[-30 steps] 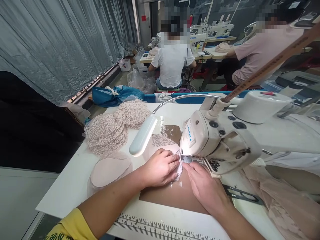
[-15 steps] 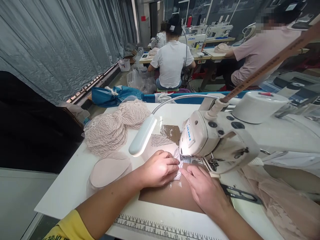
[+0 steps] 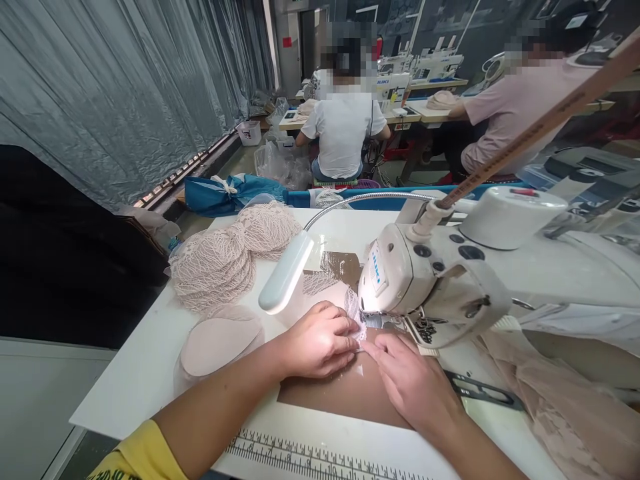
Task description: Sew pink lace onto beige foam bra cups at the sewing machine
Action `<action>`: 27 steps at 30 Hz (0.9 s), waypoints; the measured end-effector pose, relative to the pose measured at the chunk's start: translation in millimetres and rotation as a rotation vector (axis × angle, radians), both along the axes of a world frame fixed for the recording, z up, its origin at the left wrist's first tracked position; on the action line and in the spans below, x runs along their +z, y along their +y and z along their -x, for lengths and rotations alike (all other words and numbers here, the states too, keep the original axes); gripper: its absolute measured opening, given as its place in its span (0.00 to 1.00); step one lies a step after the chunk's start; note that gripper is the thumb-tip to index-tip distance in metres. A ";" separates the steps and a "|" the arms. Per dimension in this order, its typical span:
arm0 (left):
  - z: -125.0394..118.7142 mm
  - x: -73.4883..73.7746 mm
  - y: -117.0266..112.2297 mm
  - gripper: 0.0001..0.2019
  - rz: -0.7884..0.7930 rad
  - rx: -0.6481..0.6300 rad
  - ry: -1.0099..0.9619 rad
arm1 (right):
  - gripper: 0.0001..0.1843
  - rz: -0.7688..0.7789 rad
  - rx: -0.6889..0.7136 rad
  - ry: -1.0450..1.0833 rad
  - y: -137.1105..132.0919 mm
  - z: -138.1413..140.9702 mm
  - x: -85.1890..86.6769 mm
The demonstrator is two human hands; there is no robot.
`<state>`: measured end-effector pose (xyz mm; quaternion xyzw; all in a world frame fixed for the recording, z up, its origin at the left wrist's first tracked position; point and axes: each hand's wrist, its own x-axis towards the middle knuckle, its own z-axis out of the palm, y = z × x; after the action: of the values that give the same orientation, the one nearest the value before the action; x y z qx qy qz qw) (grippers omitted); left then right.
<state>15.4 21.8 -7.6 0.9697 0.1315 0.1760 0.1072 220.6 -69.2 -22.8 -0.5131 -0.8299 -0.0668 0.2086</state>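
At the needle of a white sewing machine (image 3: 395, 267), a pale lace cup piece (image 3: 353, 308) lies under the presser foot area. My left hand (image 3: 323, 341) has its fingers curled together and pressed on the lace's left side. From the right, my right hand (image 3: 407, 373) pinches the near edge of the lace, its fingertips almost touching the left ones. The lace between the fingertips is partly hidden. Beneath both hands is a brown sheet (image 3: 345, 400) on the white table (image 3: 135, 373). A lamp head (image 3: 286, 273) hangs just beyond my left hand.
Stacked lace cups (image 3: 213, 270) and smooth beige cup pieces (image 3: 220, 343) lie at left. A printed ruler scale (image 3: 320, 460) runs along the front edge. Beige fabric (image 3: 575, 400) and a black slotted tool (image 3: 485, 390) are at right. Two people sit beyond the table.
The lace has fed away from me toward the needle, so less of it shows between my hands. Both hands stay close to where they were.
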 end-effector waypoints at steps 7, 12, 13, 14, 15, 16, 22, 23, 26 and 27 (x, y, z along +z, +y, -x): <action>-1.7 -1.1 -0.2 0.10 0.000 0.003 0.009 | 0.19 0.007 0.021 0.013 -0.8 0.4 0.4; -1.9 -0.2 2.8 0.11 -0.012 0.053 -0.006 | 0.21 -0.051 -0.064 -0.046 2.9 5.1 -4.4; -2.0 0.0 3.7 0.11 -0.010 0.067 -0.007 | 0.21 -0.060 -0.086 -0.065 3.8 6.3 -5.0; -2.0 0.0 4.7 0.11 -0.006 0.083 -0.008 | 0.22 -0.069 -0.105 -0.082 4.7 7.4 -5.3; -2.1 -0.2 5.8 0.11 -0.001 0.101 -0.011 | 0.22 -0.075 -0.119 -0.095 5.4 8.4 -5.7; -2.1 -0.6 6.9 0.11 0.005 0.120 -0.018 | 0.23 -0.081 -0.127 -0.102 5.8 9.0 -6.0; -1.9 -5.1 13.7 0.11 0.017 0.251 -0.054 | 0.22 -0.095 -0.099 -0.070 5.5 6.1 -7.1; -1.7 -5.7 14.6 0.12 0.014 0.270 -0.054 | 0.21 -0.094 -0.087 -0.061 5.5 5.1 -6.9; -0.6 -7.8 17.5 0.12 -0.007 0.319 -0.048 | 0.20 -0.089 -0.054 -0.045 6.3 2.9 -6.2; 0.1 -8.9 18.6 0.12 -0.016 0.338 -0.048 | 0.20 -0.087 -0.042 -0.041 6.7 2.4 -6.2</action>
<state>15.3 40.5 -16.6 0.9301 0.2886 0.2155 0.0714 218.2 -62.5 -29.1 -0.5195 -0.8193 -0.1175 0.2124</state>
